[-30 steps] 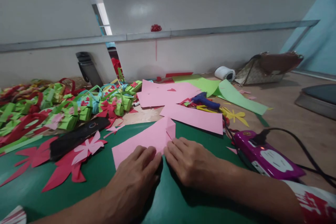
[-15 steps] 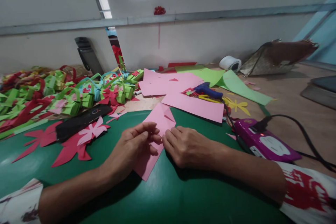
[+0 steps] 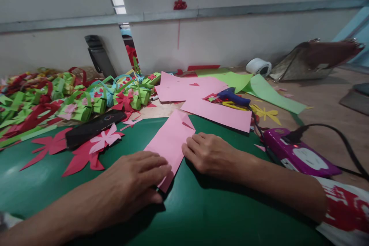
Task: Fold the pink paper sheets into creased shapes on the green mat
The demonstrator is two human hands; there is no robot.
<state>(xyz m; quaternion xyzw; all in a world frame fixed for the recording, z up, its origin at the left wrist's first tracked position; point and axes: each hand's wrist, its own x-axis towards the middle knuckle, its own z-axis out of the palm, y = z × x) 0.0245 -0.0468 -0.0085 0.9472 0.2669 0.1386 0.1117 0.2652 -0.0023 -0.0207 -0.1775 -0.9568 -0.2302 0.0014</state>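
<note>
A folded strip of pink paper (image 3: pixel 170 136) lies slantwise on a green rounded surface (image 3: pixel 201 207) in front of me, with a small creased flap near its far end. My left hand (image 3: pixel 141 178) rests over the paper's near left part, its fingers stretched out across it and the thumb apart near the bottom edge. On the other side, my right hand (image 3: pixel 206 153) is closed, the curled fingertips pinching the right edge of the folded paper.
Pink sheets (image 3: pixel 187 88), green paper (image 3: pixel 273 94) and a blue glue gun (image 3: pixel 233 96) lie ahead. A purple power box (image 3: pixel 300 152) with cables sits right. Leftward are a phone (image 3: pixel 95 127), red paper flowers (image 3: pixel 83 159) and several green paper baskets (image 3: pixel 83 107).
My left hand has dropped from above the paper's middle to its near end, fingers now laid out. My right hand stays at the right edge. The view has shifted slightly.
</note>
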